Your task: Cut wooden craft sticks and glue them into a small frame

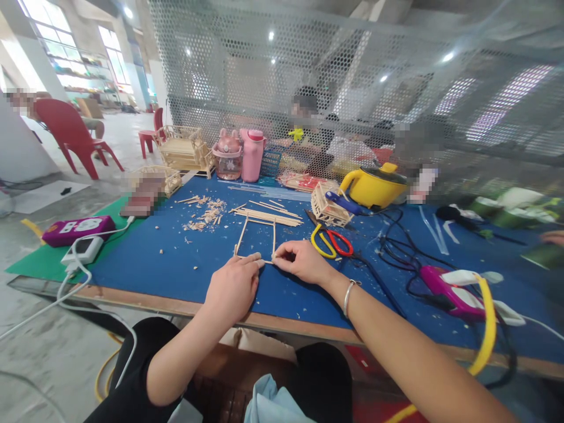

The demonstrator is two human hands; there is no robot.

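A small open frame of thin wooden sticks [274, 234] lies on the blue table mat [150, 252] in front of me. My left hand [232, 286] rests over its near left corner, fingers pressed together on the near stick. At the near right corner, my right hand [304, 262] pinches the frame between thumb and forefinger. The fingers hide both near joints. Just beyond the frame lies a row of loose sticks [275, 217]. Scissors [329, 241] with one yellow and one red handle lie right of my right hand.
Wood scraps [207, 212] lie at left. Behind stand a pink bottle [252, 155], stick-built models [183, 150] and a yellow pot [374, 187]. Black cables [396, 252] and a purple power strip [453, 292] are at right. A perforated metal screen [247, 76] closes the back; people sit beyond it.
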